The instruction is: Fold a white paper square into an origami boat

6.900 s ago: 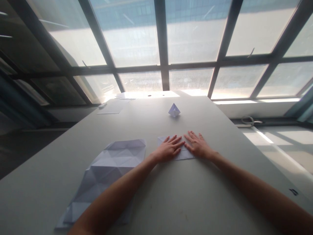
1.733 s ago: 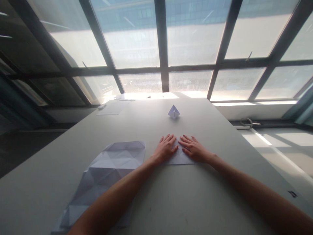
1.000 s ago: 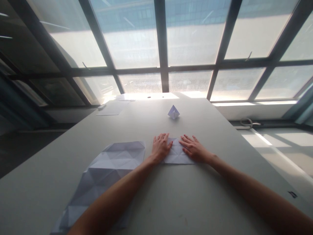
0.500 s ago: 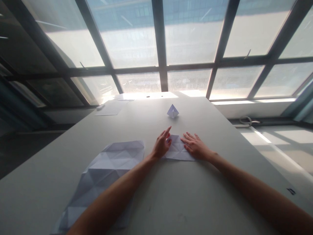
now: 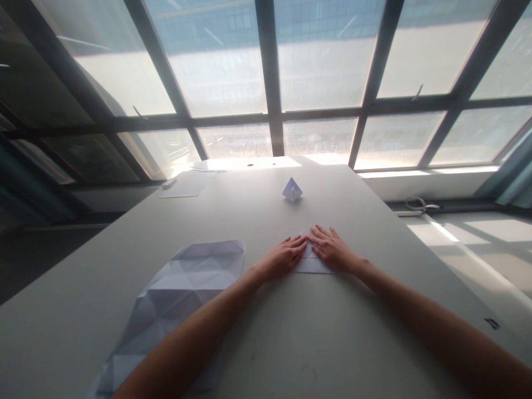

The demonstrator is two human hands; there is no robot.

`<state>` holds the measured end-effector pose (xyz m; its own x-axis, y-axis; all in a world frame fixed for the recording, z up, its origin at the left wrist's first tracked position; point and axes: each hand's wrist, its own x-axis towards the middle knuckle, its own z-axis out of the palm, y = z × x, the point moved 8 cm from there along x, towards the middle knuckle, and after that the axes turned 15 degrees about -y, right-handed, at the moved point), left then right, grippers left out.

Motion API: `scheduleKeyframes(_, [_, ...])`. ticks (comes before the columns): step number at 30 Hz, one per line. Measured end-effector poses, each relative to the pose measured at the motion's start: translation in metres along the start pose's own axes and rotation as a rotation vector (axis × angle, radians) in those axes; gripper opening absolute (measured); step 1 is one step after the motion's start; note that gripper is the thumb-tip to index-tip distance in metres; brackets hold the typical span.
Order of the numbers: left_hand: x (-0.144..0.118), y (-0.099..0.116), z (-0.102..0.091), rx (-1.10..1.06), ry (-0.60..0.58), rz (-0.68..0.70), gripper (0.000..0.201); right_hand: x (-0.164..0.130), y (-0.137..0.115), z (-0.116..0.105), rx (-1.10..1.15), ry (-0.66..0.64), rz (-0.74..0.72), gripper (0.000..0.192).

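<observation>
A small folded sheet of white paper (image 5: 313,266) lies flat on the table under both hands. My left hand (image 5: 286,256) rests palm down over its left part, fingers stretched out toward the middle. From the other side my right hand (image 5: 330,248) lies flat on the right part, its fingers spread. The fingertips of the two hands nearly meet at the paper's upper middle, so much of the sheet is covered. Beyond the hands stands a small folded paper shape (image 5: 292,190), pointed at the top.
A large creased sheet of paper (image 5: 178,293) lies on the left, partly beneath my left forearm. More flat paper (image 5: 183,185) sits at the table's far left. The white table (image 5: 353,332) reaches toward tall windows (image 5: 226,66). A coiled cable (image 5: 415,204) lies beyond its right side.
My left hand has come down flat and moved right over the paper's left side, from a raised, pointing pose. The right hand stays in place.
</observation>
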<state>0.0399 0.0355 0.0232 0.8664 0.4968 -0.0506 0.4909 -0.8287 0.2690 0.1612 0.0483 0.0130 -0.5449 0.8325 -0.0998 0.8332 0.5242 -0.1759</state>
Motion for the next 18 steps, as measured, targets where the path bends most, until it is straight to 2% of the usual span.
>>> scheduleKeyframes(5, [0.000, 0.010, -0.008, -0.078, 0.093, 0.089, 0.038, -0.001, 0.000, 0.000, 0.004, -0.003, 0.006, 0.050])
scheduleKeyframes(11, [-0.001, 0.020, -0.013, -0.175, 0.117, 0.143, 0.036, 0.000, 0.003, 0.002, 0.020, -0.009, 0.030, 0.051])
scheduleKeyframes(18, [-0.004, -0.012, -0.019, -0.263, 0.330, -0.104, 0.024, 0.000, 0.002, 0.001, 0.038, -0.019, -0.007, 0.051])
